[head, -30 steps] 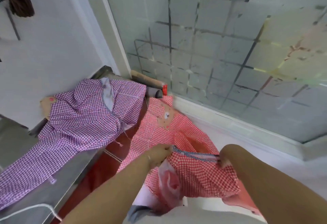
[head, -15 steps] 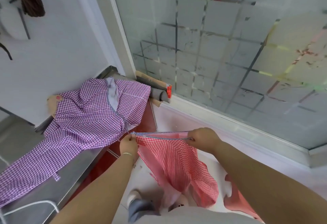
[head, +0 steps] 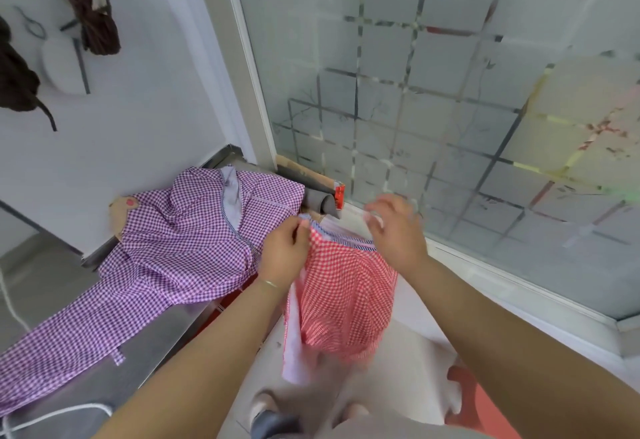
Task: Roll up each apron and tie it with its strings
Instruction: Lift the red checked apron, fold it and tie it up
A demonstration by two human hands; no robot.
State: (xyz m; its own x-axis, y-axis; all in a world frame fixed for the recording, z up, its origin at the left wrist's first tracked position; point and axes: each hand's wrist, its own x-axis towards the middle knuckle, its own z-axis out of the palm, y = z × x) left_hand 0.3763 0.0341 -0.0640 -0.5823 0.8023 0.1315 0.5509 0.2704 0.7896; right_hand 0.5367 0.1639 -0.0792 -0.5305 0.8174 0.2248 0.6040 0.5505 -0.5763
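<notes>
A red gingham apron point(head: 346, 293) hangs in front of me, over the floor. My left hand point(head: 284, 255) pinches its blue-striped top hem at the left corner. My right hand point(head: 394, 230) is just above the right end of that hem, motion-blurred. Its fingers look spread, and I see nothing between them. A purple gingham apron point(head: 173, 248) lies spread flat on the steel counter point(head: 149, 345) to my left, touching the left hand's side.
A frosted glass partition point(head: 450, 126) stands close ahead and to the right. Grey and cardboard tubes point(head: 322, 199) lie at the counter's far end. Dark brown cloth point(head: 93, 5) hangs on the white wall. A red object point(head: 485, 400) sits on the floor at lower right.
Both hands rose and came toward the counter's far end with the red apron's hem. The right hand's fingers have spread and blurred, where before it pinched the hem taut.
</notes>
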